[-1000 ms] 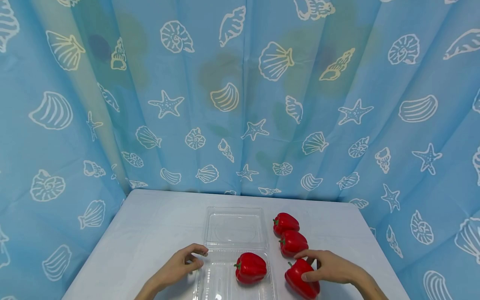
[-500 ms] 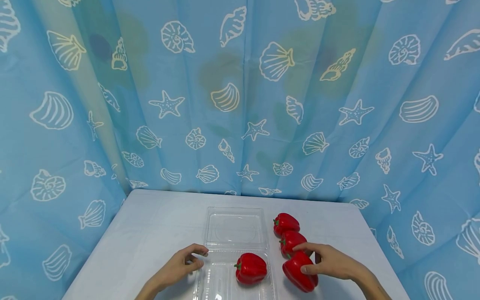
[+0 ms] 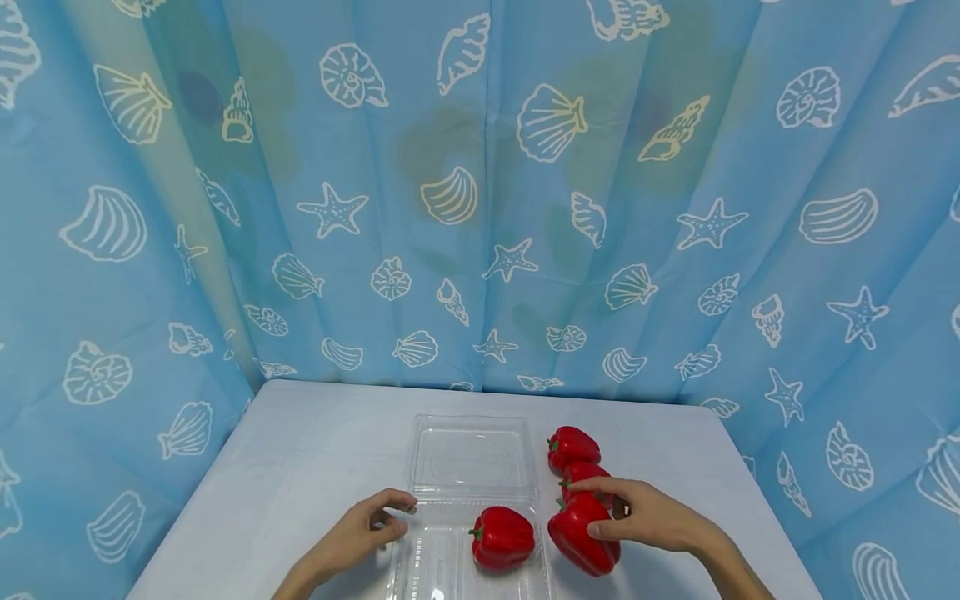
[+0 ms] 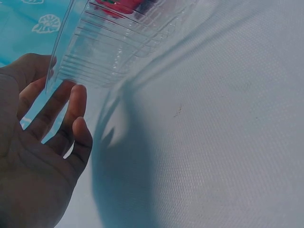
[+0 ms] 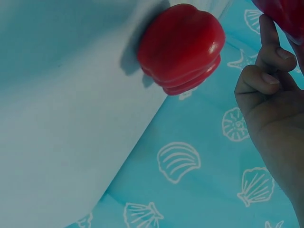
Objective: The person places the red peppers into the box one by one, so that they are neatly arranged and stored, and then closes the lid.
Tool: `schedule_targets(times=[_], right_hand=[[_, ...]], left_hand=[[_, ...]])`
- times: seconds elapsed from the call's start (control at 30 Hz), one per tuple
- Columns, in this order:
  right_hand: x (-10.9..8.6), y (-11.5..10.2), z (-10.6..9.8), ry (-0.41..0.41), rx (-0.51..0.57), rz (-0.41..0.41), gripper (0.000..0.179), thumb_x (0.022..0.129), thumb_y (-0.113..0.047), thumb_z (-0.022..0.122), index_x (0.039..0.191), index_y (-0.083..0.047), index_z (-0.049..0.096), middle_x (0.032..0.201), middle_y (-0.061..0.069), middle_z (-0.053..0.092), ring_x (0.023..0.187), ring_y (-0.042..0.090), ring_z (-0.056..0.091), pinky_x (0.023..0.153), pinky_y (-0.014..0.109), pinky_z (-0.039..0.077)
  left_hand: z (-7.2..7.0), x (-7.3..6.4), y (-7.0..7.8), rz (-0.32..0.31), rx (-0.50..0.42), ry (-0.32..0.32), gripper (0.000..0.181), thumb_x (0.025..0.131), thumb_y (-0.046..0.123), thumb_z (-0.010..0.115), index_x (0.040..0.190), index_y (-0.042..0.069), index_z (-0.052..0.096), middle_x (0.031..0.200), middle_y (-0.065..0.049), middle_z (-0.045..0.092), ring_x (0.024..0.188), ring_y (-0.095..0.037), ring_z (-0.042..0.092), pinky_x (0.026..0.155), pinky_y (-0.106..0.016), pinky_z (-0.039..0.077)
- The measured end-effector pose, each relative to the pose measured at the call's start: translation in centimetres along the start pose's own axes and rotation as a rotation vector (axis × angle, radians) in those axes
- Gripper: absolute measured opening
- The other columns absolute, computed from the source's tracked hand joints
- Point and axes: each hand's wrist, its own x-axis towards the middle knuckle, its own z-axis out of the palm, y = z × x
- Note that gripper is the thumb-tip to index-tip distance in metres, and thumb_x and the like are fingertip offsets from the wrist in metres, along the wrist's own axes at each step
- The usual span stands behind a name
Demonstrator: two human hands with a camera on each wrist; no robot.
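My right hand (image 3: 651, 514) grips a red bell pepper (image 3: 579, 535) between thumb and fingers, to the right of a transparent plastic clamshell container (image 3: 431, 562). In the right wrist view, only part of this pepper (image 5: 287, 14) shows at the top right corner. Inside the container's near half lies another red bell pepper (image 3: 504, 537), its green stem pointing left. My left hand (image 3: 351, 533) is at the container's left edge. The left wrist view shows its thumb and fingers around the plastic rim (image 4: 59, 47).
Two more red bell peppers lie behind the held one: a partly covered pepper (image 3: 588, 475) and the rear pepper (image 3: 574, 447). The container's lid (image 3: 471, 457) lies folded back on the white table (image 3: 322, 433). A blue shell-print curtain (image 3: 480, 250) surrounds the table's back and sides.
My right hand has moved leftward and away from me with the bell pepper, which now covers more of the pepper behind it. The left hand and the container have stayed in place.
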Motion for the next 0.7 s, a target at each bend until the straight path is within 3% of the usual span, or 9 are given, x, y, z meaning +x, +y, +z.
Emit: schedule_targets(times=[0.3, 0.7], right_hand=[[0.4, -0.5, 0.4, 0.014, 0.03, 0.003, 0.071, 0.08, -0.036, 0.083, 0.142, -0.02, 0.054, 0.13, 0.009, 0.059, 0.115, 0.029, 0.053, 0.082, 0.039, 0.06], [1.1, -1.2, 1.2, 0.009, 0.048, -0.046, 0.077, 0.079, -0.037, 0.084, 0.145, -0.024, 0.048, 0.131, 0.01, 0.057, 0.112, 0.028, 0.058, 0.081, 0.036, 0.06]], left_hand=[[0.0, 0.0, 0.0, 0.008, 0.016, -0.001, 0.036, 0.098, 0.022, 0.067, 0.131, 0.01, 0.06, 0.128, -0.009, 0.062, 0.098, -0.021, 0.063, 0.078, -0.028, 0.053], [0.0, -0.1, 0.2, 0.007, 0.021, 0.002, 0.036, 0.098, 0.021, 0.067, 0.131, 0.009, 0.059, 0.128, -0.01, 0.062, 0.098, -0.022, 0.063, 0.077, -0.028, 0.054]])
